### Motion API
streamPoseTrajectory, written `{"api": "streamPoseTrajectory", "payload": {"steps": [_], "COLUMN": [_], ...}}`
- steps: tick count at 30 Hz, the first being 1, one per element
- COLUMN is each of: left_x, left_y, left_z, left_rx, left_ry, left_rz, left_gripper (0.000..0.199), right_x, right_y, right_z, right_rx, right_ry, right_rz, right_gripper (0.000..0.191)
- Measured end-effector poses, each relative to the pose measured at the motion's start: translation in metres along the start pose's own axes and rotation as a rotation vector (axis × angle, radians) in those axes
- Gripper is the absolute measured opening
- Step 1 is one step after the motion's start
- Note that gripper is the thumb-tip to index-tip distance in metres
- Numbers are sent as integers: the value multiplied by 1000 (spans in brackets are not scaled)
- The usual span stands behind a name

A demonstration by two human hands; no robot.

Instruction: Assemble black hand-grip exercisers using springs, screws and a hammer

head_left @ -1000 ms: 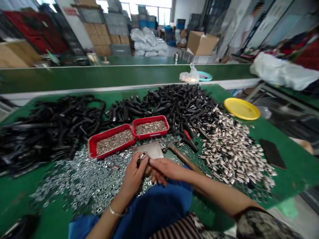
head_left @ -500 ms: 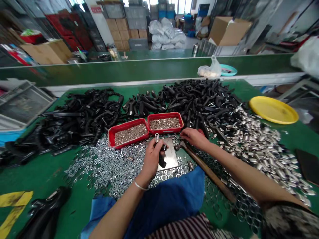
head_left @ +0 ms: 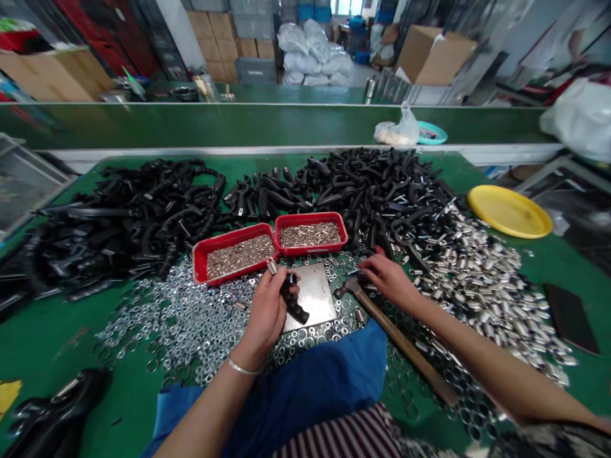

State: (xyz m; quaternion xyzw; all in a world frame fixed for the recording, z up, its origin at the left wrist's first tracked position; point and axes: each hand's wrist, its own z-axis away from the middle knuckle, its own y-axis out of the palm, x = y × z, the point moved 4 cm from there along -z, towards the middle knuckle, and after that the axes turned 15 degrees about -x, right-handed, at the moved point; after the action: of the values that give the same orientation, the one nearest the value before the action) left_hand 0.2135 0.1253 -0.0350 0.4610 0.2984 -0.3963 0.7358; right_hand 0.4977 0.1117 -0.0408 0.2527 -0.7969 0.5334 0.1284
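My left hand point(head_left: 268, 308) is closed around a curved black handle point(head_left: 296, 306) with a hollow round upper end. A small ribbed silver piece point(head_left: 272, 265), like a spring, sticks up between the thumb and fingers of that hand. Beneath the handle lies a flat metal plate point(head_left: 315, 294). My right hand point(head_left: 389, 278) is right of the plate, just above the hammer's head, its fingers bent together around something I cannot make out. A small red object point(head_left: 379, 250) shows behind those fingers. The hammer point(head_left: 401, 340) lies with its wooden handle slanting toward me.
Two red trays point(head_left: 196, 261) of small metal pins stand behind the plate. Piles of black handles point(head_left: 157, 210) spread beyond them. Loose washers point(head_left: 191, 318) lie left, silver sleeves point(head_left: 496, 286) right. A yellow lid point(head_left: 510, 211) and dark flat slab point(head_left: 571, 317) lie far right.
My left hand has moved left and down with the black handle, which shows more fully. My right hand has come slightly nearer me, and its fingers have drawn together. The view has shifted.
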Motion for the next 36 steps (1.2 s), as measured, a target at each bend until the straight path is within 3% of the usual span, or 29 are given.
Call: {"api": "streamPoseTrajectory", "payload": {"steps": [5, 9, 15, 21, 26, 28, 30, 31, 33, 34, 36], "left_x": [-18, -10, 5, 12, 5, 2, 3, 6, 13, 17, 23], "left_y": [-6, -4, 6, 15, -6, -13, -11, -6, 8, 15, 24], "left_z": [-7, -5, 4, 13, 6, 0, -3, -3, 0, 3, 7], "left_rx": [-66, -68, -42, -17, -91, -138, -144, -125, -64, -32, 14], "left_ry": [51, -3, -64, -120, -90, -91, -102, -106, -113, -114, -128], "left_rz": [39, 49, -11, -116, -135, -123, -129, -139, -164, -176, -198], "left_gripper": [28, 29, 31, 33, 40, 44, 47, 49, 51, 51, 51], "right_x": [-85, -140, -148, -143, -104, -71, -29, -7, 38, 57, 85], "right_y": [-74, -113, -106, -113, -130, -123, -100, -82, -43, -25, 1], "right_z": [23, 30, 30, 11, -2, -2, 2, 4, 10, 12, 14], "right_rx": [-201, -111, 118, 173, 80, 30, 24, 38, 83, 114, 178], "right_ry": [240, 397, 362, 435, 433, 394, 351, 333, 417, 454, 502], "right_rz": [364, 650, 658, 706, 603, 513, 347, 205, -526, -776, -1071], "right_gripper": [23, 30, 27, 18, 9, 9, 14, 15, 23, 27, 35]}}
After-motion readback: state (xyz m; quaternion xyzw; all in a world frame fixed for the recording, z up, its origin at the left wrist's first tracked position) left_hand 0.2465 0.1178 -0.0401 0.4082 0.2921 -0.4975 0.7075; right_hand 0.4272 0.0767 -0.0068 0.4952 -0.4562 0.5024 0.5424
